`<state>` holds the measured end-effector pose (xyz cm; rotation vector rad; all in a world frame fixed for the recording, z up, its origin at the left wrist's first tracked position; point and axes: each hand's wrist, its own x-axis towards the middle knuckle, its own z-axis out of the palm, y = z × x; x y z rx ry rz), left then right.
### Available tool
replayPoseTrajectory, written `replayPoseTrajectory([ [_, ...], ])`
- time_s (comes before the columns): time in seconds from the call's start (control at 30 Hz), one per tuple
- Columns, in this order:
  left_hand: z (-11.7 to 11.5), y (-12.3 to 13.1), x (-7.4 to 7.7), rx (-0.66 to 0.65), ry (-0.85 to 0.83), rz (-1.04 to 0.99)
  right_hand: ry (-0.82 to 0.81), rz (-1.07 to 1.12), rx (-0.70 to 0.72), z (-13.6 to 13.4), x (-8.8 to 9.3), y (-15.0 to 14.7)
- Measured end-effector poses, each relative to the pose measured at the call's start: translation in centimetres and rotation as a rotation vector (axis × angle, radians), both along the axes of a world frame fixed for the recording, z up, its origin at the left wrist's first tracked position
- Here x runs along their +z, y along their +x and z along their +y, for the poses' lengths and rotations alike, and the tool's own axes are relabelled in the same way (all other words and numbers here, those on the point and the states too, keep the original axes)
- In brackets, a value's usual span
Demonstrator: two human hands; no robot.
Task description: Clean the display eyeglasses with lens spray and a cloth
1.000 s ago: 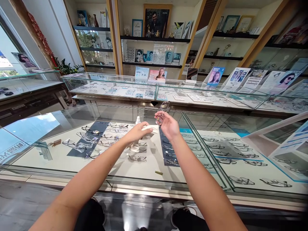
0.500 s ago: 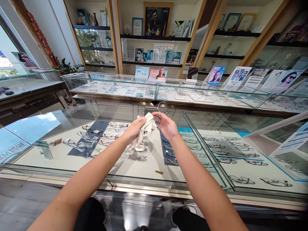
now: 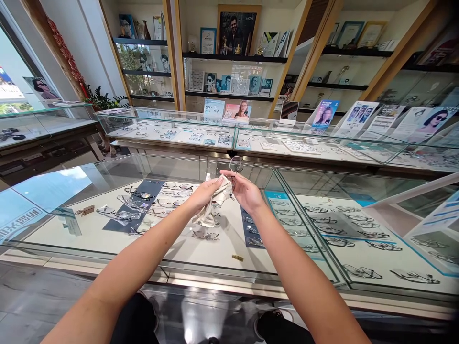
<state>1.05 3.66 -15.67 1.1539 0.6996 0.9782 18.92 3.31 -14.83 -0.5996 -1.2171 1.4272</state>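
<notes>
My left hand (image 3: 205,194) is closed on a cream cleaning cloth (image 3: 207,216), whose loose end hangs below the fingers. The upper part of the cloth lies against a pair of thin-rimmed eyeglasses (image 3: 235,164). My right hand (image 3: 246,190) pinches the eyeglasses by the frame, with one lens standing up above the fingers. Cloth and fingers cover the other lens. Both hands are close together over the glass display case (image 3: 222,260). Just behind my left hand is a small white bottle top (image 3: 208,177).
Rows of eyeglasses (image 3: 205,235) lie under the case's glass top, near a small gold-coloured piece (image 3: 237,257). A white-framed stand (image 3: 401,196) rises at the right. Farther back is a second glass counter (image 3: 168,129) with upright cards (image 3: 326,113), before wall shelves (image 3: 233,57).
The eyeglasses have turned and sunk slightly. The cloth now wraps over the lower lens, which showed bare before. My hands have drawn closer together, and the view has shifted a little.
</notes>
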Motion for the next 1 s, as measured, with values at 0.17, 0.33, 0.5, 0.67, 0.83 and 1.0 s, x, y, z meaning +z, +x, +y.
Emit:
replayPoseTrajectory([
  [0.17, -0.2, -0.1, -0.1, -0.046, 0.027, -0.014, -0.045, -0.012, 0.049, -0.3, 0.3, 0.2],
  [0.33, -0.3, -0.4, -0.1, -0.088, 0.004, 0.025, -0.048, -0.001, 0.076, -0.4, 0.2, -0.1],
  [0.5, -0.3, -0.5, -0.1, -0.189, -0.018, -0.066, -0.115, 0.033, 0.099, -0.4, -0.1, -0.2],
  [0.67, -0.5, -0.7, -0.1, -0.276, -0.015, -0.037, -0.100, 0.026, 0.098, -0.4, -0.1, -0.1],
  [0.83, -0.8, -0.6, 0.0, -0.259, -0.031, 0.032, -0.073, 0.020, 0.144, -0.6, 0.0, -0.3],
  [1.0, -1.2, -0.2, 0.0, -0.219, 0.005, -0.016, -0.038, 0.011, 0.130, -0.7, 0.2, -0.4],
])
